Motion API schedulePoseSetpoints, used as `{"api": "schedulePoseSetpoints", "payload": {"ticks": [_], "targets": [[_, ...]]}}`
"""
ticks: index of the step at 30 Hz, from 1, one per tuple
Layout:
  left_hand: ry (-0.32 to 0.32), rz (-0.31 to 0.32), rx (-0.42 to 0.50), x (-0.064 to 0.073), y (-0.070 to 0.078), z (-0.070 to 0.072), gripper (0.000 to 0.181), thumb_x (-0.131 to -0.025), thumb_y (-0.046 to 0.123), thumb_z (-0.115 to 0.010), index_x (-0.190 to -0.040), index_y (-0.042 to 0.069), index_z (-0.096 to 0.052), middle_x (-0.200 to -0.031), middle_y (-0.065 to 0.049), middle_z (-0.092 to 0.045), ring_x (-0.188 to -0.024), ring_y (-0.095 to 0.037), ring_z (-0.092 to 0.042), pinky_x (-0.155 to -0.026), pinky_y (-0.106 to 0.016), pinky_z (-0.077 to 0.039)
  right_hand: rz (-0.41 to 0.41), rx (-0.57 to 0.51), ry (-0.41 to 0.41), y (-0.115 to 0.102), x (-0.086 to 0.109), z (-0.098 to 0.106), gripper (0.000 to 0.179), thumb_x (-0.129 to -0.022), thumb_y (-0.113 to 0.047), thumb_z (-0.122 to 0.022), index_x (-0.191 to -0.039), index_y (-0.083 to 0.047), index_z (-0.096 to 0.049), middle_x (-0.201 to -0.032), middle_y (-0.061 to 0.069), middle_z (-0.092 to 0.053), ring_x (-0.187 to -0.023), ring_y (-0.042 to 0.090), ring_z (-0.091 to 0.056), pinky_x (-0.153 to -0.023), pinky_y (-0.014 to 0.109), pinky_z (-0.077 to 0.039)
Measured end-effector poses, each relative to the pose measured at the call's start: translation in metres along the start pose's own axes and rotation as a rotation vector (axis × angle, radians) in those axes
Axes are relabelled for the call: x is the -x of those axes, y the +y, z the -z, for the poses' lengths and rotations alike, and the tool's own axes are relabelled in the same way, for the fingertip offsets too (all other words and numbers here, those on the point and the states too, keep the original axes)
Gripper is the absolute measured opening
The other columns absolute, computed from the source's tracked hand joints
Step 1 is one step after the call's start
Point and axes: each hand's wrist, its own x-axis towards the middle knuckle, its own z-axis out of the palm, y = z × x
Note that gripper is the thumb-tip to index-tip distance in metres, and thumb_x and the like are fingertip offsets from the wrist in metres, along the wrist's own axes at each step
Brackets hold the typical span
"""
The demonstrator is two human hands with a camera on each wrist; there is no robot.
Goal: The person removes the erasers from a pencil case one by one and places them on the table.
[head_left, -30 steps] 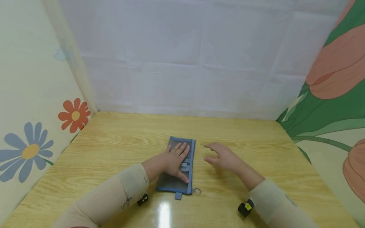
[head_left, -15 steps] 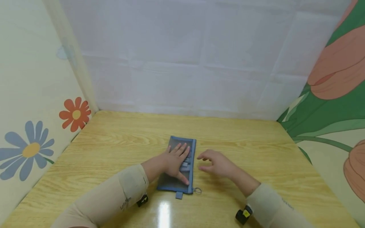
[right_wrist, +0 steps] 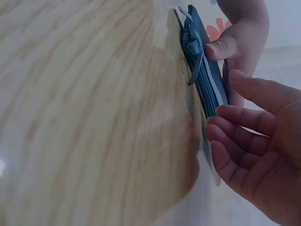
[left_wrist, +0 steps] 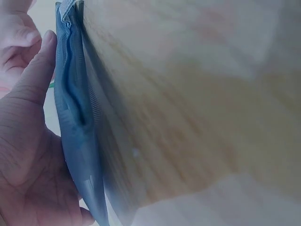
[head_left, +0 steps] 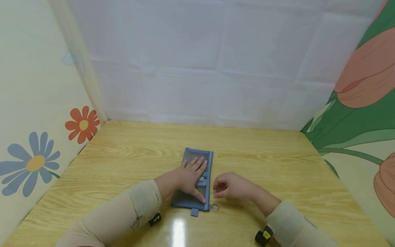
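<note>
A blue zippered mesh pouch (head_left: 186, 199) lies flat on the table, its long zipper edge (right_wrist: 207, 87) facing right. A pull ring (head_left: 215, 207) sits at the near right corner, and a small fabric tab (head_left: 194, 212) sticks out of the near end. My left hand (head_left: 190, 178) rests on the pouch with fingers spread, the thumb beside the zipper edge. Something pale shows inside, partly covered by that hand. Close to the right of the zipper edge, my right hand (head_left: 236, 186) hovers with loosely bent fingers and nothing between them.
The wood-grain table (head_left: 139, 144) stretches around the pouch. A white sheet (head_left: 197, 68) hangs at the back. Walls painted with flowers (head_left: 82, 125) stand to the left and right. Black wrist cameras (head_left: 263, 236) hang under both forearms.
My right hand has moved left and nearer to me, toward the zipper edge, its fingers bending more. The left hand has stayed on the pouch.
</note>
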Motion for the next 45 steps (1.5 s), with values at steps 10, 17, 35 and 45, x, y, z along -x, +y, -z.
{"api": "schedulePoseSetpoints", "payload": {"ticks": [10, 17, 35, 45], "targets": [[0.003, -0.004, 0.011, 0.001, 0.001, 0.0, 0.132, -0.05, 0.09, -0.043, -0.147, 0.012, 0.002, -0.152, -0.011, 0.006, -0.138, -0.03, 0.002, -0.11, -0.057, -0.008, -0.036, -0.078, -0.121, 0.003, 0.001, -0.005, 0.017, -0.076, -0.022, -0.073, -0.089, -0.015, -0.065, -0.076, -0.008, -0.06, -0.07, 0.006, -0.055, -0.063, 0.021, -0.05], [-0.01, -0.001, 0.026, 0.002, 0.002, 0.0, 0.131, -0.051, 0.089, -0.044, -0.147, 0.013, 0.001, -0.152, -0.01, 0.006, -0.138, -0.029, 0.003, -0.11, -0.057, -0.007, -0.004, -0.068, -0.152, 0.006, -0.002, -0.009, 0.014, -0.077, -0.022, -0.073, -0.086, -0.017, -0.064, -0.074, -0.009, -0.058, -0.067, 0.004, -0.052, -0.06, 0.02, -0.048], [-0.016, 0.005, 0.024, 0.003, 0.004, 0.004, 0.129, -0.054, 0.087, -0.047, -0.147, 0.012, 0.001, -0.152, -0.011, 0.006, -0.138, -0.03, 0.002, -0.11, -0.057, -0.008, 0.05, -0.049, -0.168, 0.002, -0.004, -0.014, 0.018, -0.074, -0.027, -0.075, -0.081, -0.015, -0.062, -0.069, -0.011, -0.055, -0.062, 0.0, -0.049, -0.055, 0.017, -0.045], [-0.01, 0.008, 0.021, 0.002, 0.004, 0.002, 0.13, -0.053, 0.088, -0.046, -0.146, 0.012, 0.002, -0.152, -0.012, 0.006, -0.138, -0.03, 0.002, -0.11, -0.057, -0.007, 0.13, 0.03, -0.198, -0.001, -0.004, -0.015, 0.011, -0.079, -0.021, -0.07, -0.08, -0.016, -0.061, -0.074, -0.012, -0.053, -0.066, -0.001, -0.048, -0.059, 0.015, -0.045]]}}
